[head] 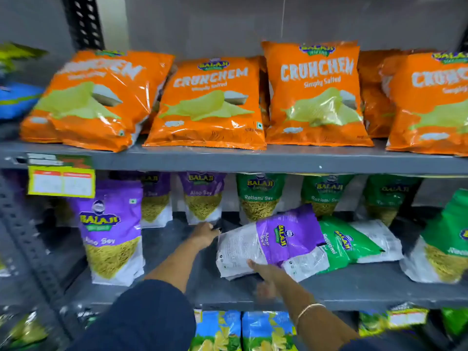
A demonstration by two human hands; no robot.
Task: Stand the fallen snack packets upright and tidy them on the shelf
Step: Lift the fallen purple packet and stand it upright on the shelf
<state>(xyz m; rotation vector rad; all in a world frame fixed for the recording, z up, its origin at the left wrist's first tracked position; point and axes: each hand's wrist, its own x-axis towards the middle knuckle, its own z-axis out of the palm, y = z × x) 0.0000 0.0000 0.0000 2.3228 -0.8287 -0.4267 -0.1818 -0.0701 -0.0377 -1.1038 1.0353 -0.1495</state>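
A fallen purple packet point(286, 239) is clamped between both hands, left point(205, 234) at 10 o'clock, right point(266, 271) at 6; a green packet point(354, 243) lies at 3 on the shelf point(354, 287).

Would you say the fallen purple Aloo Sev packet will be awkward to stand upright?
Probably somewhat. The purple Aloo Sev packet looks like a soft, crinkled pouch, so it may flop. Its glossy film could slip in the hands. It overlaps the fallen green packet, which may shift too.
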